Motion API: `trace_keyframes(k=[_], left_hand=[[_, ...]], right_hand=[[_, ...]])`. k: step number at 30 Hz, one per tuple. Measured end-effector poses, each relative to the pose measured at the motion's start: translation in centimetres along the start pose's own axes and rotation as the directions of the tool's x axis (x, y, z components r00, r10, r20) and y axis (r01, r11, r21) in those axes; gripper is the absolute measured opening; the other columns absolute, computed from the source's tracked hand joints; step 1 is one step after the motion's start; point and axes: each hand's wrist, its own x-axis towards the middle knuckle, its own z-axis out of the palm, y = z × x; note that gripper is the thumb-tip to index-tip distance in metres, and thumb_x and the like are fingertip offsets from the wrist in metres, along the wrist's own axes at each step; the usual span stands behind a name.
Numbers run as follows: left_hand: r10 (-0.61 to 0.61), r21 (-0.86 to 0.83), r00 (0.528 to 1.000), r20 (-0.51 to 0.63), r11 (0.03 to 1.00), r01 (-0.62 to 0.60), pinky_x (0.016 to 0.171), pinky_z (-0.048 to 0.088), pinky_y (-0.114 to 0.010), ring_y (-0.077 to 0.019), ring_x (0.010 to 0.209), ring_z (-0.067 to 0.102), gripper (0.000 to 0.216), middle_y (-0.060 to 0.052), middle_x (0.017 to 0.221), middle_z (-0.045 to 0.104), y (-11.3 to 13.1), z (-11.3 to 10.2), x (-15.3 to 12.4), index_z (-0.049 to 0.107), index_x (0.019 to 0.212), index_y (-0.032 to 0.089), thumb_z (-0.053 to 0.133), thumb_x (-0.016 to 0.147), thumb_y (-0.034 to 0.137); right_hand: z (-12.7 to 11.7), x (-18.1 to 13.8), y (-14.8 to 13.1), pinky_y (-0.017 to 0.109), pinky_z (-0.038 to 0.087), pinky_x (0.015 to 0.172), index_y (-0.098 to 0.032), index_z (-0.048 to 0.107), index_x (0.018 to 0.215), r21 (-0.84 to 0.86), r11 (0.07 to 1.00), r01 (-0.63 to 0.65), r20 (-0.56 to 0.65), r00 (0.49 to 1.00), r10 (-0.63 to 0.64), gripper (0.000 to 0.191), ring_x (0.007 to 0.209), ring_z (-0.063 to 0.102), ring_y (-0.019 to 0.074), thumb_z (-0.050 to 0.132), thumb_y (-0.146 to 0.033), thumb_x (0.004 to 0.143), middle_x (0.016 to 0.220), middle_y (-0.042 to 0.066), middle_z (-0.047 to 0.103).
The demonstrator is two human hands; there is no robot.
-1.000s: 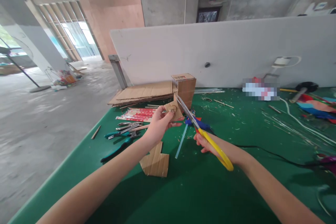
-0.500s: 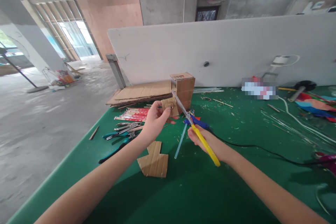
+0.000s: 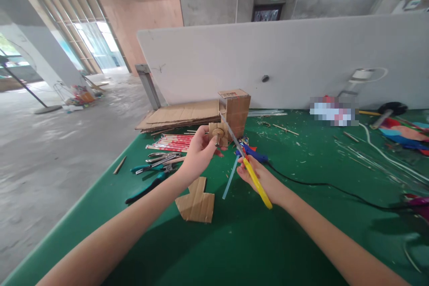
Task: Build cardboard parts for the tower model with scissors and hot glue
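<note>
My left hand point(image 3: 200, 147) pinches a small square cardboard piece point(image 3: 222, 127) with a round disc and a short rod at its middle. My right hand point(image 3: 256, 174) is closed on yellow-handled scissors point(image 3: 256, 182), whose long metal blades point up and away, near the right edge of the square piece. Whether the blades touch the cardboard I cannot tell. Beyond the right hand lies a blue glue gun point(image 3: 254, 153) with a translucent glue stick point(image 3: 230, 178) in front of it. A cut cardboard shape point(image 3: 197, 203) rests flat on the table below my left hand.
Cardboard sheets point(image 3: 187, 111) and a cardboard box point(image 3: 238, 114) stand at the back. Left are pliers point(image 3: 157, 169) and red-wrapped sticks point(image 3: 170, 142). A black cord point(image 3: 321, 183) crosses the green table point(image 3: 248, 246) to the right; a white panel point(image 3: 201, 62) stands behind.
The square piece has turned so its disc and rod face me more. The scissors and my right hand have shifted slightly left. The camera view has moved a little.
</note>
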Motion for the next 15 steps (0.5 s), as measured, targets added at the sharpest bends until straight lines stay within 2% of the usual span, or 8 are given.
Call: trace_keyframes(k=[7,11,15], left_hand=[[0.09,0.048,0.996,-0.015,0.995,-0.089,0.05,0.053,-0.022,-0.0111,0.061,0.063,0.024,0.0,0.077,0.06,0.6,0.5,-0.5,0.046,0.101,0.018,0.056,0.084,0.031],[0.094,0.018,0.995,-0.027,0.995,-0.093,0.051,0.054,-0.023,-0.012,0.064,0.064,0.025,0.0,0.077,0.059,0.3,0.8,-0.7,0.04,0.098,0.02,0.056,0.084,0.032],[0.074,0.014,0.997,-0.013,0.997,-0.074,0.051,0.055,-0.023,-0.0123,0.068,0.064,0.022,0.001,0.079,0.056,0.3,1.0,-0.9,0.039,0.093,0.02,0.055,0.085,0.032]], right_hand=[[-0.2,-0.4,0.2,0.037,0.045,0.08,-0.022,0.049,0.102,-0.052,0.999,-0.014,0.061,0.998,0.017,0.041,0.083,0.051,0.0182,0.051,-0.058,0.084,0.091,0.002,0.046],[-0.3,-0.5,-0.2,0.038,0.045,0.082,-0.024,0.05,0.1,-0.049,0.999,0.002,0.024,1.0,0.0,0.039,0.085,0.052,0.0193,0.049,-0.059,0.084,0.088,0.002,0.047],[-0.7,-0.6,-1.0,0.038,0.046,0.081,-0.023,0.049,0.098,-0.076,0.997,0.003,0.073,0.997,0.002,0.038,0.082,0.054,0.0194,0.043,-0.06,0.087,0.088,0.003,0.051]])
